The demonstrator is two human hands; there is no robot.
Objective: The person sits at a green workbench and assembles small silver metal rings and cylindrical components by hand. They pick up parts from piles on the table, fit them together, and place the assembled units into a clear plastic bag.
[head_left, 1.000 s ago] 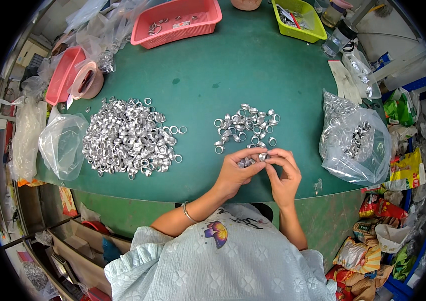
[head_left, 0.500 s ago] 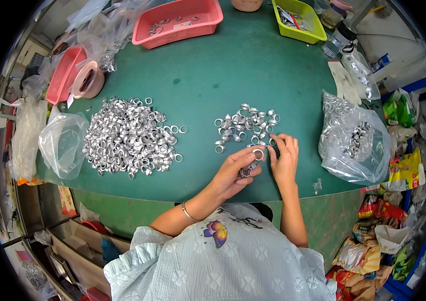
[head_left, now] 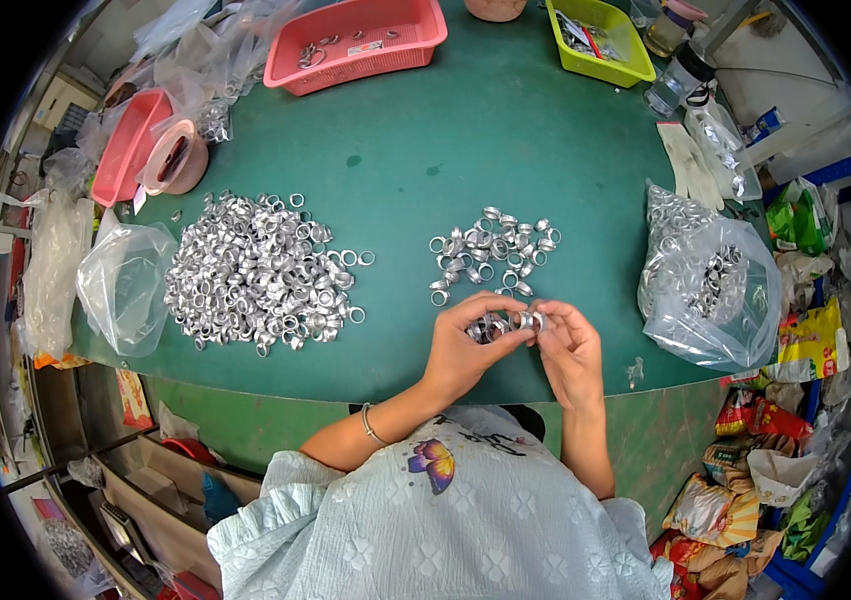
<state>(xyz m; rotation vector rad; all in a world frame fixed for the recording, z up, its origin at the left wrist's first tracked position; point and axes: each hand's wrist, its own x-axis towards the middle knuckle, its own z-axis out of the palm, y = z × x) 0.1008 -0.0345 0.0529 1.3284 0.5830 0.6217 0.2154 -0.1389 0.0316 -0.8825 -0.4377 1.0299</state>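
Taking the meeting fingertips as the centre of the dial, we saw the left hand (head_left: 460,345) curled round a small cluster of silvery metal rings (head_left: 488,328), its thumb and forefinger narrowed on one of them. From three o'clock the right hand (head_left: 575,365) met it, fingertips pinched on a ring (head_left: 539,321), short and band-like with a smooth shine. Whether the rings at the fingertips touched each other, we could not tell.

At twelve o'clock, just beyond the hands, we found a loose heap (head_left: 471,238) of the same rings, some flat, some on edge. Just past nine lay a far larger pile (head_left: 250,275), dense and glinting, on the smooth green tabletop (head_left: 385,150). Between two and three sat a clear bag (head_left: 675,330) of thin, crinkled film, with more rings inside. At eleven we noted a pink plastic basket (head_left: 365,68) with perforated walls, a few rings in it; between twelve and one, a lime-green basket (head_left: 605,72). A slim metal bracelet (head_left: 370,425) circled the left wrist at seven to eight.
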